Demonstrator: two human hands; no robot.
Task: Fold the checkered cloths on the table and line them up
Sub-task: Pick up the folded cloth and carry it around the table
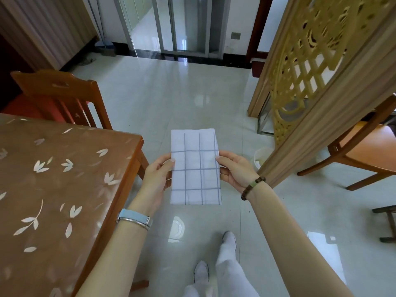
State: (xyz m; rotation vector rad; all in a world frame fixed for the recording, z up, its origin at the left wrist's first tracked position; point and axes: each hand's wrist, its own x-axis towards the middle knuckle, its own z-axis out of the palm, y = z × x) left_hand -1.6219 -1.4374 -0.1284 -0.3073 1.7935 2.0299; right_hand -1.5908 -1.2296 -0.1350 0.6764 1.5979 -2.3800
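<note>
A white checkered cloth with thin grey-blue lines is folded into a flat, upright rectangle and held in the air over the floor, to the right of the table. My left hand pinches its left edge, thumb on top. My right hand pinches its right edge at about the same height. No other cloth shows in this view.
The wooden table, under a clear cover with a leaf pattern, fills the left. A wooden chair stands behind it. A carved wooden screen and another chair are on the right. Glossy floor tiles and my feet lie below.
</note>
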